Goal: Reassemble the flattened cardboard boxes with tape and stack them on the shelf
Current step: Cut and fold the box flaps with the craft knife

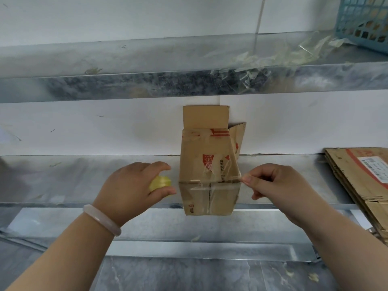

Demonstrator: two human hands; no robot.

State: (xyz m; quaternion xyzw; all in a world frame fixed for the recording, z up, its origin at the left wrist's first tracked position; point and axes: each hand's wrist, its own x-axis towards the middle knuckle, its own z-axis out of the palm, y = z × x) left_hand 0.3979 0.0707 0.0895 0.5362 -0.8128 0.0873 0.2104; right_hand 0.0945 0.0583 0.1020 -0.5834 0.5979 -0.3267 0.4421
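A small brown cardboard box (206, 162) lies on its side on the lower metal shelf (84, 181), its closed end hanging over the shelf's front edge and its far flaps open toward the wall. My left hand (134, 185) grips a yellowish roll of clear tape (160, 182) just left of the box. A strip of clear tape (216, 183) runs from the roll across the box's near end. My right hand (270, 183) pinches the free end of that strip at the box's right edge.
A pile of flattened cardboard boxes (361, 181) lies at the right end of the lower shelf. On the upper shelf (147, 85) sit crumpled clear tape scraps (279, 57) and a blue plastic basket (365, 19). A white wall backs both shelves.
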